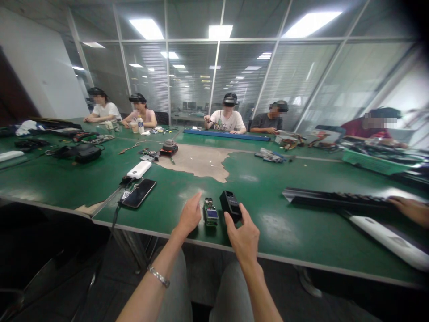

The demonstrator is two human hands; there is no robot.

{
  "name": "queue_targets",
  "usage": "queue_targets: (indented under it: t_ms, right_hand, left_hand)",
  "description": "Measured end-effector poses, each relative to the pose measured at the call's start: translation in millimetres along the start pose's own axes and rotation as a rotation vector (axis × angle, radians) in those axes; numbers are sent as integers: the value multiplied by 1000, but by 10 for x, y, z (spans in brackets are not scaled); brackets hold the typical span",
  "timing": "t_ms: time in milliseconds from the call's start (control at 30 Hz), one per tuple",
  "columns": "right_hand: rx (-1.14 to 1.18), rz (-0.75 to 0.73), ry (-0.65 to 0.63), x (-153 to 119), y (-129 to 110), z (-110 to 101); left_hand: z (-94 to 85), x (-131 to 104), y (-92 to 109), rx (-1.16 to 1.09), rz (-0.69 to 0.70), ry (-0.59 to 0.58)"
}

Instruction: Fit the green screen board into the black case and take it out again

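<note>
On the green table in front of me lies a small green circuit board [211,212] with a little screen on its face. My left hand [191,214] is just left of the board, apart from it, its index finger stretched out and nothing visible in it. To the board's right, my right hand [244,230] grips a black plastic housing [231,205] between thumb and fingers. The housing has several openings on its upper face and leans slightly. Its underside is hidden, so I cannot tell whether it touches the table.
Left of my hands lie a black phone [138,193] and a white power bank [139,170] with cables. At right, another person's hand [410,210] touches a long black strip [335,197] beside a long white device [389,241]. Several people sit opposite near a blue bar [226,134].
</note>
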State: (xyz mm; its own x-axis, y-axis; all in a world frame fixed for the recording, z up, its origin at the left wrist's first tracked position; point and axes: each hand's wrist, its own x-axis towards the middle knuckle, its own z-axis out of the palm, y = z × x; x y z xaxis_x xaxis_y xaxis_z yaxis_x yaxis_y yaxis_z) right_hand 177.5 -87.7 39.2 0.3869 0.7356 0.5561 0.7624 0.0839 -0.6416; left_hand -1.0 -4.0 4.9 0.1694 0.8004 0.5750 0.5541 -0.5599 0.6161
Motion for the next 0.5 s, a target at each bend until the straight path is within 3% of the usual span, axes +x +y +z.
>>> queue_targets:
  t_ms: [233,500]
  right_hand:
    - [0,-106,-98,-37,-459,129]
    - [-149,-148,-150,-189,-501,253]
  left_hand:
    - [6,-3,-8,-42,-20,41]
    - [-28,4,17,-57,-37,-2]
